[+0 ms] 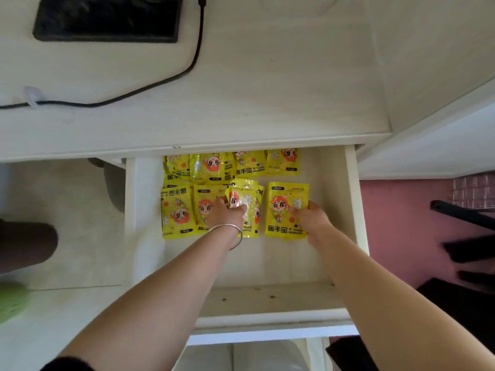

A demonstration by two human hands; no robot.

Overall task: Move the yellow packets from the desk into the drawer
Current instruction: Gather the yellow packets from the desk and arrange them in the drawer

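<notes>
Several yellow hand-warmer packets lie in two rows inside the open white drawer [267,266]. My left hand [227,214], with a silver bangle on the wrist, grips a small stack of packets [245,199] in the middle of the near row. My right hand [310,216] pinches the right edge of a yellow packet [281,210] lying flat at the right of that row. Two more packets [178,210] lie to the left. The back row [230,166] sits partly under the desk edge. No packets show on the white desk top [241,89].
A black device [107,17] and a black cable [166,81] lie on the desk at the back left. The drawer's front panel [270,317] is near my body. Pink floor with dark chair legs [460,218] is at the right. A green object [10,301] sits at the left.
</notes>
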